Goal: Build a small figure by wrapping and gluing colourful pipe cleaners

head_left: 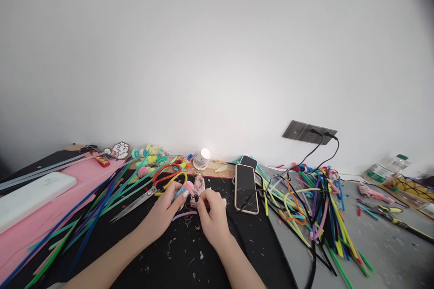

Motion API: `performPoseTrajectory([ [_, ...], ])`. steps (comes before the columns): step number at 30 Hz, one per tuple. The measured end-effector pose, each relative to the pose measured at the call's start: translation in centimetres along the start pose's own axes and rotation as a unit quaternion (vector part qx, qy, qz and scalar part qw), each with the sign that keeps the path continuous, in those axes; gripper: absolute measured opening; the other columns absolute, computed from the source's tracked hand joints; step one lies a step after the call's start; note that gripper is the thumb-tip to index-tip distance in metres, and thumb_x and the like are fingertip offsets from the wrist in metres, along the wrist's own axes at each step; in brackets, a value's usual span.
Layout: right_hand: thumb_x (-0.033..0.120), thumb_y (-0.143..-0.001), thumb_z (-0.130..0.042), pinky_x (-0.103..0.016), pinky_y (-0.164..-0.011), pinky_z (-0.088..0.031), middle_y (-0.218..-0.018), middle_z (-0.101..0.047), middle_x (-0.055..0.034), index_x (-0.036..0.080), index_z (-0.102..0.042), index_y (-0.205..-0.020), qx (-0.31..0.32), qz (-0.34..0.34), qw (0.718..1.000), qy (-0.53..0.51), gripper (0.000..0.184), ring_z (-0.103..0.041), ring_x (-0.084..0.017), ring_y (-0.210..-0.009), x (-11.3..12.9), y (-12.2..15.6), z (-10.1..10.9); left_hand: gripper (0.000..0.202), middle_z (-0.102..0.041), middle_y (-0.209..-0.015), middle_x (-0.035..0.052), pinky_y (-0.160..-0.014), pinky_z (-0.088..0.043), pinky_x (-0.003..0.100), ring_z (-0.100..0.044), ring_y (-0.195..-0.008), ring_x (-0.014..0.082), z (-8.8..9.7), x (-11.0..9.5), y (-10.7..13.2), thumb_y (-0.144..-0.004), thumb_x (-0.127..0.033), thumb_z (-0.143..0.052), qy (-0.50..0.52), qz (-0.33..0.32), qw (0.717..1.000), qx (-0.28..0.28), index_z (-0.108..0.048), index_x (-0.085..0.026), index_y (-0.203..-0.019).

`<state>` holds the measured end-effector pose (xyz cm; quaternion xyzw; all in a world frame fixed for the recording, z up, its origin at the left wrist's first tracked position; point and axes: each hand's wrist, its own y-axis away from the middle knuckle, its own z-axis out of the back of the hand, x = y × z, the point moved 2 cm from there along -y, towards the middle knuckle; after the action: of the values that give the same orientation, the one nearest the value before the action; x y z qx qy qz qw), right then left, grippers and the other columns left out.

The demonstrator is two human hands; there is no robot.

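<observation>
A small fuzzy pipe cleaner piece (188, 187), pink with a blue part, is held between my two hands over the black mat (162, 253). Around its left side wrap the fingers of my left hand (172, 201). My right hand (210, 210) pinches at its pink end, thumb and forefinger together; the exact grip is partly hidden. Just behind the fingertips is a pale patterned object (199, 183), its lower part covered by my hands. A purple pipe cleaner (184, 216) lies beneath the hands. Orange-handled scissors (149, 193) rest left of them.
Loose pipe cleaners (101, 205) spread across the left, beside a white box (37, 198). A paper cup (202, 159) stands by the wall. A phone (246, 189) lies right of my hands. Further right are a pipe cleaner bundle (330, 216), cables and pliers (384, 210).
</observation>
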<state>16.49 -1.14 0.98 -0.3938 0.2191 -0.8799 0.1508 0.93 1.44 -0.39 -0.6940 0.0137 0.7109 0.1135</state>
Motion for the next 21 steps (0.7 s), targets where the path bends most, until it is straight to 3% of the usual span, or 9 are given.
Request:
performPoseTrajectory([
  [5,0.026,-0.09,-0.041,-0.023,-0.055,-0.029,-0.061,-0.043,0.0025,0.02,-0.042,-0.064,0.012,-0.044,0.989,-0.14,0.027,-0.039,-0.013,-0.058,-0.5,-0.4,-0.2,0.028,-0.045,-0.065,-0.0046,-0.053,-0.031,0.022,-0.034,-0.054,0.0107,-0.6,1.0,-0.2,-0.087,-0.048,-0.052,0.133,0.078,0.985,0.076,-0.056,-0.021,-0.087],
  [11,0.03,-0.09,-0.044,-0.023,-0.053,-0.027,-0.06,-0.038,0.0039,0.02,-0.042,-0.064,0.016,-0.079,0.963,-0.257,0.028,-0.034,-0.012,-0.056,-0.8,-0.7,-0.4,0.027,-0.043,-0.076,-0.0049,-0.057,-0.03,0.022,-0.025,-0.054,0.0062,-1.3,0.1,0.3,-0.089,-0.046,-0.05,0.276,0.14,0.941,0.139,-0.057,-0.021,-0.1],
  [17,0.034,-0.091,-0.046,-0.023,-0.054,-0.029,-0.06,-0.039,0.0037,0.019,-0.042,-0.063,0.023,-0.085,0.954,-0.286,0.032,-0.035,-0.012,-0.057,-1.2,-0.7,-0.7,0.027,-0.045,-0.083,-0.0029,-0.057,-0.031,0.022,-0.029,-0.054,0.0039,-1.4,-0.3,0.7,-0.09,-0.046,-0.05,0.336,0.174,0.908,0.183,-0.057,-0.021,-0.098],
  [21,0.033,-0.091,-0.047,-0.023,-0.054,-0.03,-0.06,-0.04,0.0036,0.019,-0.043,-0.064,0.018,-0.08,0.955,-0.286,0.031,-0.036,-0.012,-0.057,-1.3,-0.6,-0.8,0.03,-0.047,-0.078,-0.0025,-0.058,-0.033,0.022,-0.038,-0.057,0.0063,-1.4,0.1,0.6,-0.089,-0.049,-0.05,0.324,0.172,0.912,0.182,-0.057,-0.02,-0.094],
])
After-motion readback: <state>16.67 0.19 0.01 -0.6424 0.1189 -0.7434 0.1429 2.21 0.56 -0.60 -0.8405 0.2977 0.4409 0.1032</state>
